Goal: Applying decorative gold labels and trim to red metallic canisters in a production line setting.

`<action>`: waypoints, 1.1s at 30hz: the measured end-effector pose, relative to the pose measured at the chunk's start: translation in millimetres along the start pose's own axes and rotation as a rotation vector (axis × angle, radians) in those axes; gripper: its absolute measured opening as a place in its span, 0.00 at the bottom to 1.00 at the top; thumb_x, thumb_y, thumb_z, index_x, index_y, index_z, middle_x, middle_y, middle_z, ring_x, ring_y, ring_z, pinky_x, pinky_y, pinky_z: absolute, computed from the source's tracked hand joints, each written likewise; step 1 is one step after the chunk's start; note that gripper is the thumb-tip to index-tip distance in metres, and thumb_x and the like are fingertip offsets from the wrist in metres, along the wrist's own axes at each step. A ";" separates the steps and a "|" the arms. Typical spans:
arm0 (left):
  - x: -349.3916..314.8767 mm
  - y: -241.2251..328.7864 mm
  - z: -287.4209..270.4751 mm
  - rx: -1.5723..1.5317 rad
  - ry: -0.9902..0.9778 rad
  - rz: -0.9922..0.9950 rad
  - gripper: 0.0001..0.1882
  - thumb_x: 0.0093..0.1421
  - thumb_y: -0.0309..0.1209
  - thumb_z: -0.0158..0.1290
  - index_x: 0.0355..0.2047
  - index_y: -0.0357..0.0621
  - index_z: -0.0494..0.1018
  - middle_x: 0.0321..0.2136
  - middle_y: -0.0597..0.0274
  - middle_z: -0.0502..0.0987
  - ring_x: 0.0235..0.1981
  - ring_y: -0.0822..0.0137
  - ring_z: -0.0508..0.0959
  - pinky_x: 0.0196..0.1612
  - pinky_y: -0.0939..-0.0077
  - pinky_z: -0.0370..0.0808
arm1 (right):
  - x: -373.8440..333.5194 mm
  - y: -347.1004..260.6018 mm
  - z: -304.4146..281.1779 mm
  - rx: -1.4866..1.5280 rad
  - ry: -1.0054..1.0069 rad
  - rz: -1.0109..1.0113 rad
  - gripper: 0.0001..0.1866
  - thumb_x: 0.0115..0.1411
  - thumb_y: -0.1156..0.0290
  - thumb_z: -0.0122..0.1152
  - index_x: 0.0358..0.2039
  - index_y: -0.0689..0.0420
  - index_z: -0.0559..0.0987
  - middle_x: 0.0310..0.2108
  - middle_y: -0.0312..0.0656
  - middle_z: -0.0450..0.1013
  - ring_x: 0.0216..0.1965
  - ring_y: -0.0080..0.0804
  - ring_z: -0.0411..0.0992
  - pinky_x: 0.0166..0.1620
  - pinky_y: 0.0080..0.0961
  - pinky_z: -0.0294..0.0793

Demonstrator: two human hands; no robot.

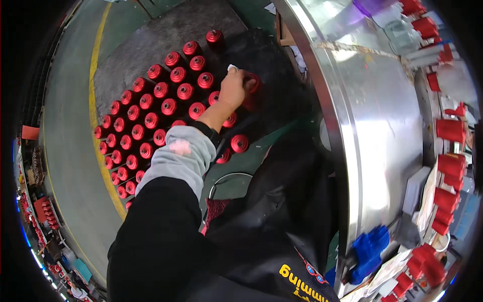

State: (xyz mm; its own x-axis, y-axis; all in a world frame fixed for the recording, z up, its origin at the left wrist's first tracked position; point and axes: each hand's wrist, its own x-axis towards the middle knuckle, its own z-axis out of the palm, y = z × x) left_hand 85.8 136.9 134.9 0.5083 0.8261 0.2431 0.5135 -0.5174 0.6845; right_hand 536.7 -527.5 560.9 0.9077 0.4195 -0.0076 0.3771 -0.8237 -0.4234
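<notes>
My left hand (234, 86) reaches forward over a dark mat, its fingers closed round the top of a glossy red canister (254, 83). Something small and white (232, 67) shows at the hand's fingertips; whether it is a finger cover or a scrap of cloth, I cannot tell. To the left of the hand stand several more red canisters (185, 91) in slanting rows, each upright with a small dark stem on top. A grey sleeve cuff (183, 151) covers my left forearm. My right hand does not show.
A shiny metal bench (387, 136) runs along the right, with a blue cloth or glove (370, 253) near its front corner. Red parts (450, 166) line its far side. A yellow floor line (94, 70) passes left of the mat (136, 45). A round metal hoop (229, 175) lies by my apron.
</notes>
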 end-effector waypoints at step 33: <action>27.3 -87.7 43.3 0.024 0.069 0.022 0.24 0.62 0.31 0.54 0.55 0.31 0.66 0.52 0.42 0.71 0.54 0.42 0.69 0.58 0.55 0.65 | -244.9 -57.0 -48.8 0.020 0.815 0.376 0.14 0.65 0.63 0.58 0.41 0.62 0.77 0.31 0.29 0.72 0.33 0.16 0.66 0.39 0.17 0.65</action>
State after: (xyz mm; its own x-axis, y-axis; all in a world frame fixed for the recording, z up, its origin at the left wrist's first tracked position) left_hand 84.6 195.1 51.8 0.4714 0.8274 0.3053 0.5197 -0.5403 0.6618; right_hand 301.9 -602.0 631.2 0.8222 -0.2837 0.4934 0.0328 -0.8419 -0.5387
